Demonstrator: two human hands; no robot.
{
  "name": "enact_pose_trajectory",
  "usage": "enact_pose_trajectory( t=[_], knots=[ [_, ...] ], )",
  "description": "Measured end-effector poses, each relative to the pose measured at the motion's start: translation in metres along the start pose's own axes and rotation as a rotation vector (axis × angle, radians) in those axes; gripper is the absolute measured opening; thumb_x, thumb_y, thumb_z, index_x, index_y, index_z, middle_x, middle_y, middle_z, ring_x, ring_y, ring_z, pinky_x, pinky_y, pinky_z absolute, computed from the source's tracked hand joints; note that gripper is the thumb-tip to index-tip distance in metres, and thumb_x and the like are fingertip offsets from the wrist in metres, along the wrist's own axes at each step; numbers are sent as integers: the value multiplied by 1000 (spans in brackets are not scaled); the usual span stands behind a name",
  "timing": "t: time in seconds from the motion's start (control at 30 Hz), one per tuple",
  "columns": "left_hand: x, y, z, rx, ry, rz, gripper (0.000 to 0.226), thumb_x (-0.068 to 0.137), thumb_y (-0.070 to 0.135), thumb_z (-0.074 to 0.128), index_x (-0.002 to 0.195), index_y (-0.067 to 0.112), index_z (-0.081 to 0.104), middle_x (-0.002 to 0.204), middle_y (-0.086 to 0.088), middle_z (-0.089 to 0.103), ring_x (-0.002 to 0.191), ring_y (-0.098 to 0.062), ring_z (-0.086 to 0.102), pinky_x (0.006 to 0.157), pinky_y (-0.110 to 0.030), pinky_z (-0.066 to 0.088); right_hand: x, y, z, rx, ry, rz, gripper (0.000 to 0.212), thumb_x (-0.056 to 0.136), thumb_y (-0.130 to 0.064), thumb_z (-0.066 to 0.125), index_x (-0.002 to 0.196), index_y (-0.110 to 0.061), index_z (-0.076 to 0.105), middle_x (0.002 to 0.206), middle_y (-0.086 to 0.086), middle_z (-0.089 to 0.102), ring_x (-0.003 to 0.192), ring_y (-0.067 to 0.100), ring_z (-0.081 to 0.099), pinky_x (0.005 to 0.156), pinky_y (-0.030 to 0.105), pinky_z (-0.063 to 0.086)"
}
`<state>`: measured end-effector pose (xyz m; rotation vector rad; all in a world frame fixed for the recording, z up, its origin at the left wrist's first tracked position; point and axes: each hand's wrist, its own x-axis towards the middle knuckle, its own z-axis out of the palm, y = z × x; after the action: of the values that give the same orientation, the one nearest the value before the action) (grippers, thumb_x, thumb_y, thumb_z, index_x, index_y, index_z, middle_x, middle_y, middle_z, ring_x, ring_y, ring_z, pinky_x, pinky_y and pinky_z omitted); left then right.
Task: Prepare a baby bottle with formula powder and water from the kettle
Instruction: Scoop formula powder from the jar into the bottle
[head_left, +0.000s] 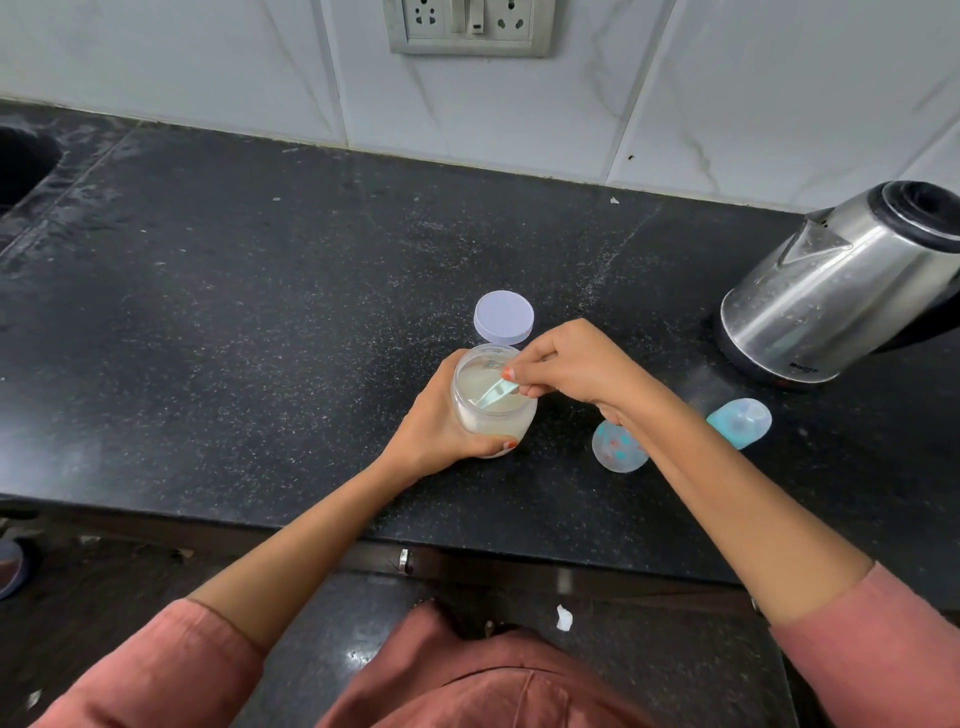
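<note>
A person's left hand (441, 421) wraps around a clear jar of formula powder (491, 423) at the middle of a black speckled counter (260, 286), fingers curled behind the jar and the thumb pressed across its near side. Whether the jar's base rests on the stone cannot be told. The right hand (576, 364) reaches in from the right, its fingertips pinched together on the handle of a pale green scoop (493, 395) whose bowl dips into the pale powder inside the jar's open mouth. The jar's round pale lid (504, 317) lies flat on the counter just behind it. The clear baby bottle (615, 452), marked with blue and orange spots, sits just right of the jar, partly hidden beneath the right forearm. Farther right lies a teal bottle top under a clear dome (743, 422), and beyond it, near the tiled wall, stands a steel electric kettle (831, 296) on its dark base. A wall socket (467, 26) is mounted above, and a sink (21, 161) edges the far left.
</note>
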<state>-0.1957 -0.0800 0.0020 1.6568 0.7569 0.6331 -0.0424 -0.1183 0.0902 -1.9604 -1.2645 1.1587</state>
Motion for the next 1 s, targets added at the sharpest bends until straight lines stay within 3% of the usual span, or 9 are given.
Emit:
enact_pose_trajectory(
  t=[0.07,0.17,0.23,0.37,0.77,0.9,1.0],
  knots=[
    [0,-1,0,6,6,5,74,45,36,77,109,43,39,109,25,52,102,17,50,80,-1,37,-2,8,-3,115,39,40,4,81,-8,68,82,-5,71,65,2,64,51,0,57,71,19,52],
    [2,-3,1,22,5,9,74,46,35,77,109,44,39,112,25,51,105,17,48,82,0,35,-7,19,-6,296,92,93,10,81,-5,66,90,-1,70,71,2,66,55,1,60,59,11,50],
    [2,-5,0,38,9,-4,77,45,38,77,110,47,38,113,27,50,106,16,47,83,1,34,-12,24,-9,407,125,128,6,82,-4,65,86,-4,69,76,4,68,64,5,62,58,11,50],
    [3,-8,0,68,9,-6,78,45,41,77,111,48,37,116,27,48,108,17,45,84,1,33,-19,29,-11,559,168,167,7,82,-2,64,81,-7,69,77,5,67,61,5,63,54,10,49],
    [3,-1,-5,102,-62,99,82,46,41,80,118,36,41,119,24,51,113,7,48,94,-8,35,-20,34,-10,632,192,187,5,82,-2,64,86,-3,68,82,7,68,70,9,64,57,12,52],
    [-5,-5,-13,108,39,-3,125,34,65,80,138,24,25,139,9,38,128,-4,38,107,-21,30,-21,33,-17,663,178,170,8,82,-2,64,89,-1,68,83,8,68,72,10,65,58,12,53],
    [-13,2,-16,172,126,31,108,44,58,81,134,26,32,135,10,41,124,-4,41,102,-17,33,-21,32,-22,670,158,163,5,82,-2,64,86,-2,68,80,7,68,69,10,65,58,11,53]
  ],
)
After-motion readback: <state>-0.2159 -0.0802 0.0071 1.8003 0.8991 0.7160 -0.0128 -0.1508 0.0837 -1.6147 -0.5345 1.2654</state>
